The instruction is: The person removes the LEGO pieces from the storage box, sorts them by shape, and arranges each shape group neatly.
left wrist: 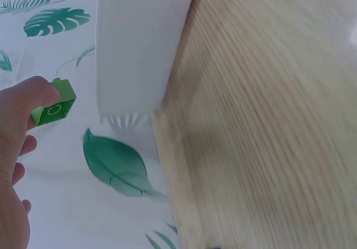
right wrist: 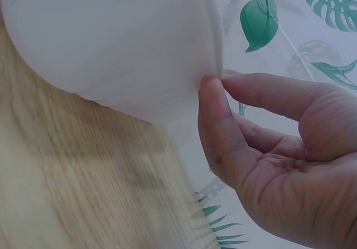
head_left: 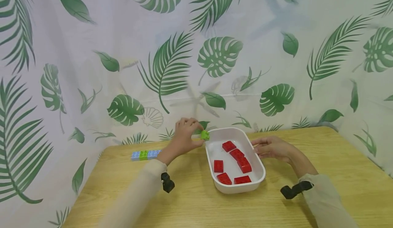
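My left hand (head_left: 183, 137) pinches a small bright green toy building brick (head_left: 205, 135) between thumb and fingers, at the left rim of a white plastic bin (head_left: 236, 188). In the left wrist view the green brick (left wrist: 66, 95) shows its hollow underside, apart from the bin's outer wall (left wrist: 139, 42). On the other side, my right hand (head_left: 273, 149) pinches the bin's right rim; the right wrist view shows thumb and fingertips meeting at the rim's edge. Several red building bricks (head_left: 218, 166) lie spread inside the bin, some in a line along its right side.
Left of the bin, a row of light blue and green bricks (head_left: 143, 155) lies on the wooden table (head_left: 190, 200), its right end partly hidden behind the left wrist. A white curtain with green leaf prints (head_left: 221, 57) hangs right behind the table's back edge.
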Available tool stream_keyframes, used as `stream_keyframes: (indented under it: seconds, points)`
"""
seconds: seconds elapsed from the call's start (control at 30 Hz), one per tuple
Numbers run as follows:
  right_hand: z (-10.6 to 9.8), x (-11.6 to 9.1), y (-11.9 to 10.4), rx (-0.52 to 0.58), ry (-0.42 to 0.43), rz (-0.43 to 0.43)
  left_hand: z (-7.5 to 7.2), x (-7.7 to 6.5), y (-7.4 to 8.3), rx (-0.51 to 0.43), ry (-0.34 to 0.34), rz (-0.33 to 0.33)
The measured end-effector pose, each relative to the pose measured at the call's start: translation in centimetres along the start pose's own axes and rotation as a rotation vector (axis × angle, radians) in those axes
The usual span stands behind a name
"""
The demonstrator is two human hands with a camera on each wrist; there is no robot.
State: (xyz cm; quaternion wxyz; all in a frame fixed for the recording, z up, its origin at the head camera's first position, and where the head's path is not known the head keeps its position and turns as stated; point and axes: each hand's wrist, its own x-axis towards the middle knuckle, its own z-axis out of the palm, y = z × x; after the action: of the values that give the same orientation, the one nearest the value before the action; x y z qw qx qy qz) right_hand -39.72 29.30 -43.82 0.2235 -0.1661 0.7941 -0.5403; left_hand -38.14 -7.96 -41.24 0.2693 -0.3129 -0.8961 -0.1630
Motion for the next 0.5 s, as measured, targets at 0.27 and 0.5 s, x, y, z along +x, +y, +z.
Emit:
stream_keyframes:
  seconds: [0.27,0.5]
  points:
    - [0.0,0.2,0.1,-0.015,0.013,0.01,-2.2,-2.8,-2.1,0.003,-0.029,-0.081]
    - [0.1,0.1,0.1,0.004,0.005,0.017,-3.0,-5.0,-3.5,-0.005,-0.114,-0.196]
